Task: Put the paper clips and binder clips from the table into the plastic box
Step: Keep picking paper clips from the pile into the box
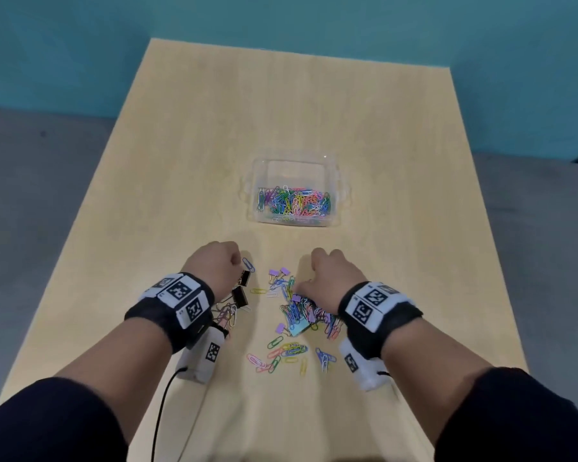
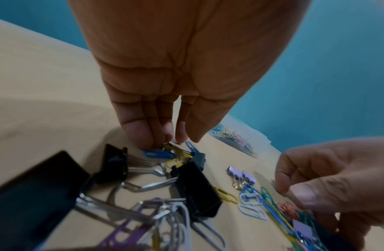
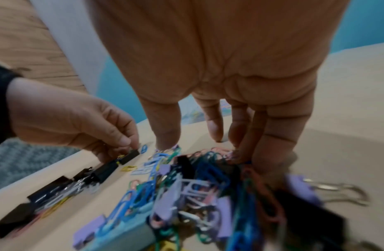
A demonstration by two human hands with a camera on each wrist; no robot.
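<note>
A clear plastic box (image 1: 338, 181) holding several coloured paper clips stands mid-table. Nearer me lie loose paper clips (image 1: 289, 351), small lilac binder clips (image 1: 278, 272) and black binder clips (image 2: 196, 186). My left hand (image 2: 167, 144) pinches a few blue and yellow paper clips beside a black binder clip (image 1: 246, 279). My right hand (image 3: 208, 146) has its fingers curled down into a dense heap of clips (image 3: 186, 195), thumb and fingers closing on a bunch. Both hands are knuckles-up in the head view, left hand (image 1: 239, 261) and right hand (image 1: 301, 288).
The light wooden table (image 1: 281, 111) has bare surface around and beyond the box. A grey floor and teal wall surround it. White wrist units (image 1: 201, 358) and a black cable (image 1: 162, 411) hang near the front edge.
</note>
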